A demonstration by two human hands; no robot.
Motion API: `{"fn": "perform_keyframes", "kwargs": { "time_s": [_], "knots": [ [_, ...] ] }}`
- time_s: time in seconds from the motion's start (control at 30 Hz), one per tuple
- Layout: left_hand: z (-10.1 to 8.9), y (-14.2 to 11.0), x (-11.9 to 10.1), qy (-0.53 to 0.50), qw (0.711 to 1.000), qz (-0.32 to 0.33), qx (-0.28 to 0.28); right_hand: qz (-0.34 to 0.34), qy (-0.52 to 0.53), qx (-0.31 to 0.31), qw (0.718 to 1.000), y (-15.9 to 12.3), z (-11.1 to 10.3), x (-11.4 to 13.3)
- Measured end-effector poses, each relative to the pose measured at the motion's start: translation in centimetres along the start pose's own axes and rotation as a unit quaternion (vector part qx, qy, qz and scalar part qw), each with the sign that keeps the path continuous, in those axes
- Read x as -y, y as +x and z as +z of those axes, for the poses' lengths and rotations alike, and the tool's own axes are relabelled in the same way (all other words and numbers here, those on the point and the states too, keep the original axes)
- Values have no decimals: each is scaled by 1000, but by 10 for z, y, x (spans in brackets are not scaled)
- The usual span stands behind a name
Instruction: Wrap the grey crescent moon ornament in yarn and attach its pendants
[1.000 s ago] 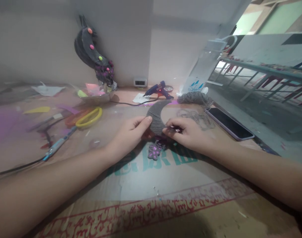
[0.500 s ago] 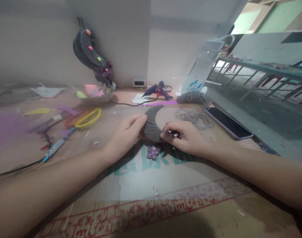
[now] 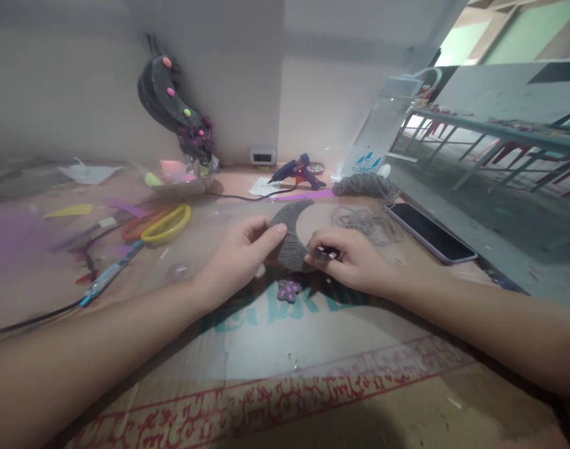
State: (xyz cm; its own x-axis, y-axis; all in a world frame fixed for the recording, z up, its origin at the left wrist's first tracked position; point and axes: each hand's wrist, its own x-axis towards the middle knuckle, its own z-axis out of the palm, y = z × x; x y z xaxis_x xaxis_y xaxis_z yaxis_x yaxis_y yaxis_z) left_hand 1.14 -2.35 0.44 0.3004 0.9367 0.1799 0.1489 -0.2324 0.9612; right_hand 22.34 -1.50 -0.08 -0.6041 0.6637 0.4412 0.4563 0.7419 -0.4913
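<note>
A crescent wrapped in grey yarn [image 3: 289,232] is held upright between my two hands, over the table. My left hand [image 3: 247,249] pinches its left, outer edge, thumb in front and fingers behind. My right hand [image 3: 343,255] is closed on the crescent's lower right part; a dark, shiny bit shows among its curled fingers, too unclear to name. Just below the crescent lies a small grey flower [image 3: 288,290] with purple marks. Loose grey yarn [image 3: 367,224] spreads beyond my right hand, with a thicker yarn bundle [image 3: 367,185] behind it.
A blue glue gun [image 3: 298,171] stands at the back by a small digital clock [image 3: 263,156]. At right are a phone [image 3: 432,232] and a clear bottle [image 3: 376,131]. At left lie yellow-handled scissors [image 3: 167,223], a blue pen-like tool [image 3: 110,274] and a bowl [image 3: 186,184].
The crescent has tilted slightly to the right. My left thumb has slid a little lower and further onto its face; my right hand has hardly moved.
</note>
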Motion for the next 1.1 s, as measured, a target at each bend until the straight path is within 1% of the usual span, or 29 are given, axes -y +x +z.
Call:
{"fn": "perform_keyframes", "kwargs": {
  "time_s": [0.13, 0.27, 0.33, 0.43, 0.5, 0.57, 0.63, 0.73, 0.9, 1.03, 1.1],
  "knots": [
    [2, -2, 1, 27, 999, 2, 26, 35, 36, -5, 999, 1, -1, 3],
    [3, -2, 4, 47, 998, 13, 50, 28, 24, -1, 999, 2, -1, 6],
    [4, -1, 5, 18, 998, 25, 47, 28, 18, -1, 999, 2, -1, 8],
    [4, -2, 8, -31, 998, 54, 15, 58, 37, -6, 998, 2, -1, 10],
    [5, -3, 9, -12, 997, 77, 11, 84, 62, -9, 995, 2, -2, 11],
    [5, -4, 10, 31, 995, 88, 28, 97, 80, -15, 992, 3, -2, 10],
    [5, -4, 11, 51, 994, 81, 48, 101, 85, -19, 991, 3, -2, 9],
    [5, -3, 10, 41, 996, 60, 60, 106, 78, -19, 991, 4, -3, 7],
    [5, -2, 8, 33, 998, 38, 40, 101, 96, -29, 990, 5, -3, 6],
    [5, -3, 9, 38, 998, 34, 35, 133, 96, -30, 986, 6, -3, 7],
    [6, -3, 9, 27, 998, 35, 41, 139, 106, -29, 984, 6, -3, 7]
  ]
}}
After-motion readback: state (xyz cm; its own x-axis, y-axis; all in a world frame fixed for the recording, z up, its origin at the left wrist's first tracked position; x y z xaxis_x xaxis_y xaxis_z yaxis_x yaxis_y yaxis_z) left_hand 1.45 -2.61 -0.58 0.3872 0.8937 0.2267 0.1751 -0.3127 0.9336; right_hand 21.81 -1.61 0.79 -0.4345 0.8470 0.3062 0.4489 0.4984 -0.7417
